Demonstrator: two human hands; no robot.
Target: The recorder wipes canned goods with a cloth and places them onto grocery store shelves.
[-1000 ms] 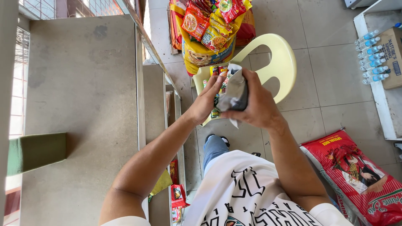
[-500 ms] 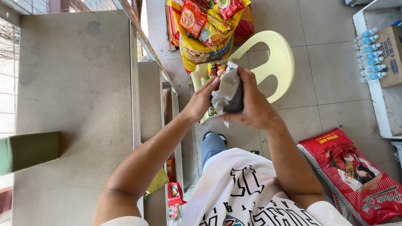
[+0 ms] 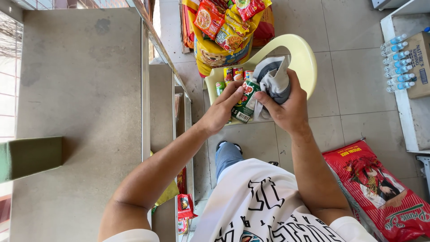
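My left hand (image 3: 222, 108) grips a green and red labelled can (image 3: 244, 102) held out in front of me. My right hand (image 3: 286, 107) presses a grey and white cloth (image 3: 274, 79) against the can's right side. Both hands hover over the seat of a pale yellow plastic chair (image 3: 304, 56), where several more small cans (image 3: 233, 75) stand in a row.
A grey counter top (image 3: 80, 112) with a metal-edged shelf unit fills the left. A big yellow bag topped with snack packets (image 3: 224, 27) leans behind the chair. A red rice sack (image 3: 380, 188) lies on the tiled floor at lower right; small water bottles (image 3: 396, 62) sit on a white shelf at right.
The can now shows clearly in my left hand, with the cloth shifted to its right side. Both hands sit slightly lower over the chair seat.
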